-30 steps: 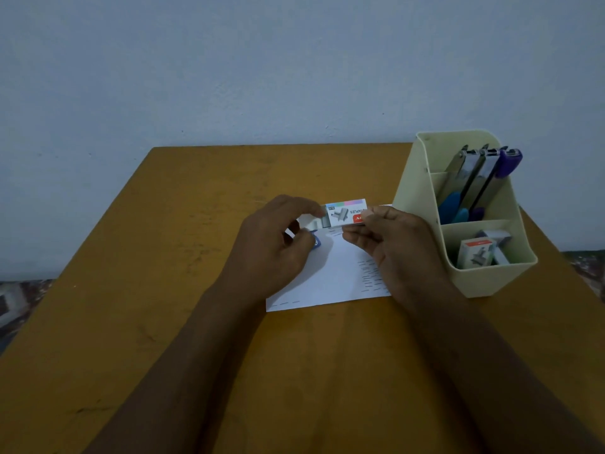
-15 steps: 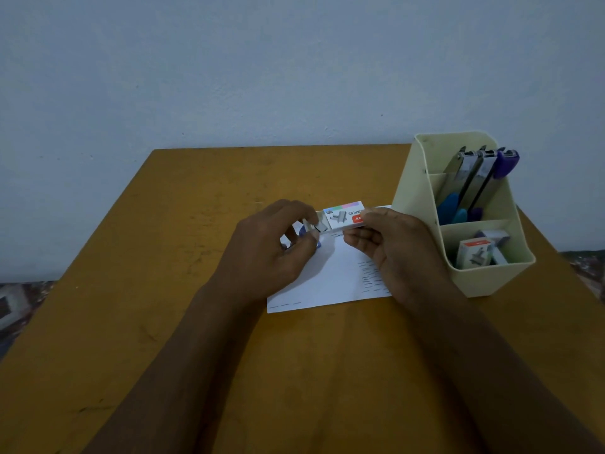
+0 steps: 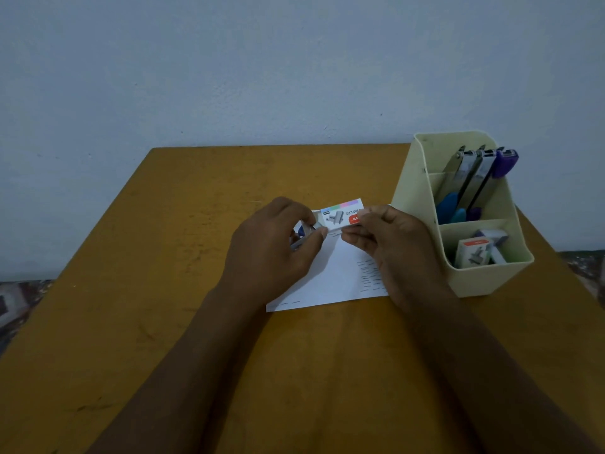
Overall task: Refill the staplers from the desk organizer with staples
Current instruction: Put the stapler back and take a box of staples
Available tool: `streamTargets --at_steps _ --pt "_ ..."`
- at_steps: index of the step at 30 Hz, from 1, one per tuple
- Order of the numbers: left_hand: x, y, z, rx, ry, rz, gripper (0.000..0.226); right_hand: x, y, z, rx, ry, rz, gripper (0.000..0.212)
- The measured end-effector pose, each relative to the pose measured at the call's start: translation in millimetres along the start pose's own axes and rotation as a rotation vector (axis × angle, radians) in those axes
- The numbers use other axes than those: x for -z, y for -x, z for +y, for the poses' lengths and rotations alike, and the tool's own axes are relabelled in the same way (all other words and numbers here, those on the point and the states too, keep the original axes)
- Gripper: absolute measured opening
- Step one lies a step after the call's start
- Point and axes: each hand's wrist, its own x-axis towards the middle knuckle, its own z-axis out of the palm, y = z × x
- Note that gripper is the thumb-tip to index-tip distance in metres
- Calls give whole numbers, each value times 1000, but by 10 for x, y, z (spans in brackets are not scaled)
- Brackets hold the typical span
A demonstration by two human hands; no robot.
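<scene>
Right hand (image 3: 389, 237) and left hand (image 3: 271, 247) pinch the staple box (image 3: 342, 216), left of the desk organizer (image 3: 474, 283); a crooked tug could scatter staples.

**Free room and obstacles on the table (image 3: 163, 290).** Near the far right corner a desk organizer (image 3: 484, 283) stands upright against the right edge. Staplers (image 3: 471, 178) project above its rim from the rear compartment, and staple boxes (image 3: 474, 253) fill the front one. At the centre the left hand (image 3: 271, 253) and right hand (image 3: 393, 244) meet over a sheet of paper (image 3: 340, 280), with a staple box (image 3: 342, 216) pinched between their fingers (image 3: 360, 239). The forearms (image 3: 183, 371) run in from the near edge and enclose a wedge of bare wood. Only a narrow gap separates the right hand from the organizer. Bare wood spans the left half and the strip along the far edge, closed by a wall (image 3: 262, 77).
</scene>
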Motion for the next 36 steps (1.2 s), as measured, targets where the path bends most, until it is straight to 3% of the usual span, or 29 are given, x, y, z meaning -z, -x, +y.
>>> streamTargets --at_steps 9,12,16,26,31,36 --pt "-65 -2 21 78 141 -9 9 -9 1 39 29 51 8 10" --pt "-16 -11 69 155 261 68 3 -6 -9 38 52 30 16 9" --pt "65 -52 77 337 428 118 8 -23 -51 62 87 27 80 18" --pt "129 -86 -13 547 635 94 14 -95 -113 102 143 24 142 31" --pt "157 -82 -57 627 703 65 18 -88 -169 215 140 222 193 37" --pt "171 -79 -56 620 723 61 18 -53 -189 253 274 600 206 37"
